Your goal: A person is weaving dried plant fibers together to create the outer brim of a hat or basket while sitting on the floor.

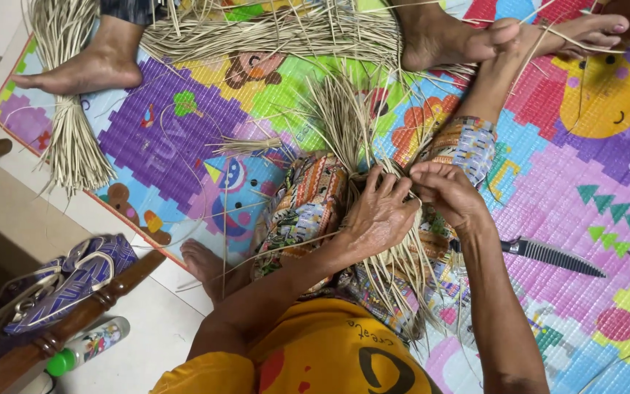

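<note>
A bundle of dried straw strips [344, 124] is gripped over the lap by both hands, left [377, 215] and right [448, 193], above a colourful play mat [570, 190]; a green-capped bottle [85, 346] is seen lower left.

Small bottle [87, 344], colourful printed label, green cap, lying on floor at lower left beside wooden leg [60, 328].

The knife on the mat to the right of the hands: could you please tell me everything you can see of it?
The knife lies flat on the colourful play mat, just right of the person's right forearm. Its dark blade points right and slightly down, tapering to a tip, with fine ridges or serrations along it. A paler metallic section sits near the handle end, which is partly hidden behind the forearm. Neither hand touches it; both are busy in the pale dried straw strands.
</note>
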